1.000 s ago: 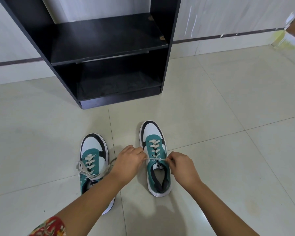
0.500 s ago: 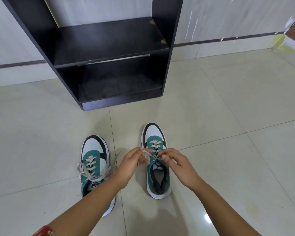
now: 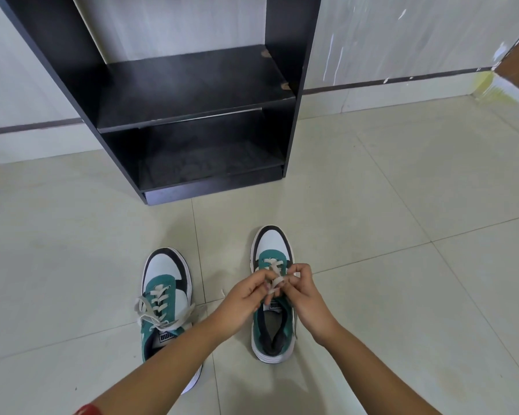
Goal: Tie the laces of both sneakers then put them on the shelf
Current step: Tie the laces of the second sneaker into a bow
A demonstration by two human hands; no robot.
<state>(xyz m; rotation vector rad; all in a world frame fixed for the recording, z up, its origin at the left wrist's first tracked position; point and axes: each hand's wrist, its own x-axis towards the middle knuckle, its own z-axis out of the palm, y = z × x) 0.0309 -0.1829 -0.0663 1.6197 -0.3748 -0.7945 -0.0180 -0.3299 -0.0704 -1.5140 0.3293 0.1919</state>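
Left hand (image 3: 242, 301) and right hand (image 3: 304, 298) both pinch the laces (image 3: 274, 278) over the right sneaker (image 3: 272, 324) on the floor (image 3: 402, 265). Left sneaker (image 3: 165, 298) beside it, bow tied. Black shelf (image 3: 189, 85) stands beyond.

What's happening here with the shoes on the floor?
A person is tying sneaker laces. Both hands, the left hand and the right hand, pinch the lace of the right-hand sneaker and are working it over the tongue. The left-hand sneaker beside it has its laces lying in a loose bow. Both sneakers stand on the tiled floor, toes toward a black shelf unit with nothing on its boards.
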